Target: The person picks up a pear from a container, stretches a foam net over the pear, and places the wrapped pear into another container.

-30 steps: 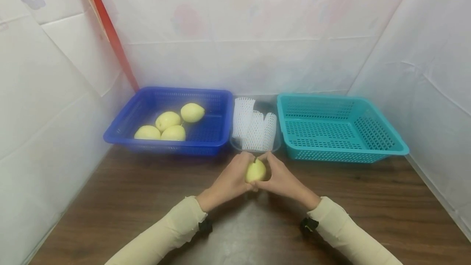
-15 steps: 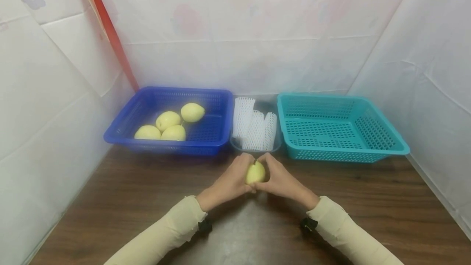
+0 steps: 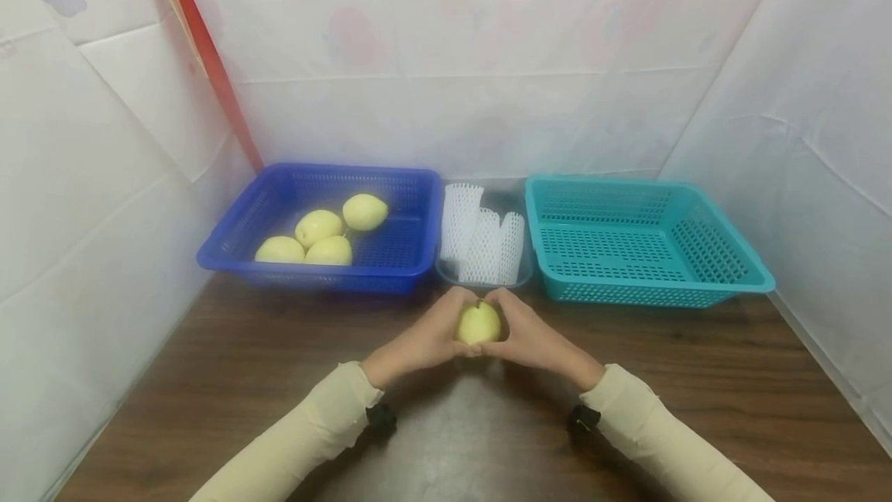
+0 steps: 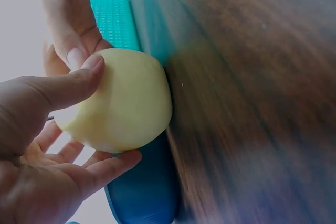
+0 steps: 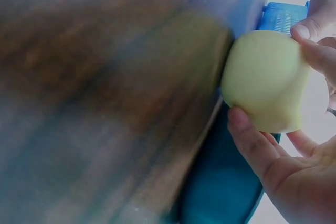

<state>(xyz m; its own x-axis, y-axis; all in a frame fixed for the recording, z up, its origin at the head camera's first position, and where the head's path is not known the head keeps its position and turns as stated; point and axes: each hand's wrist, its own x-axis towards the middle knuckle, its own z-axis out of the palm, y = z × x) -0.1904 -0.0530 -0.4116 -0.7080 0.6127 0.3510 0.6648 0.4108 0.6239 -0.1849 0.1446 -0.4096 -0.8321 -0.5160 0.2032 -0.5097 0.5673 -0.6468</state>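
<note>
Between both hands a yellow-green pear (image 3: 478,323) is held low over the brown table, its short stem pointing up in the head view. My left hand (image 3: 428,337) grips the left side, with the thumb on the near face and fingers curved round the far side, as the left wrist view shows with the pear (image 4: 123,100) large. The right hand (image 3: 535,338) holds the other side in a mirrored grip; in the right wrist view its fingertips press the pear (image 5: 265,77). The thumbs meet at the near side. Whether the pear touches the table cannot be told.
A blue basket (image 3: 327,272) at back left holds several pears (image 3: 318,228). White foam net sleeves (image 3: 481,242) stand in a clear bowl (image 3: 451,276) just beyond the hands. The teal basket (image 3: 658,291) is at back right. White sheeting (image 3: 488,122) encloses the table (image 3: 279,362).
The pear has shifted slightly left and turned, its stem now more upright and more of its face showing. My left hand has drawn a little leftward; the right has barely moved.
</note>
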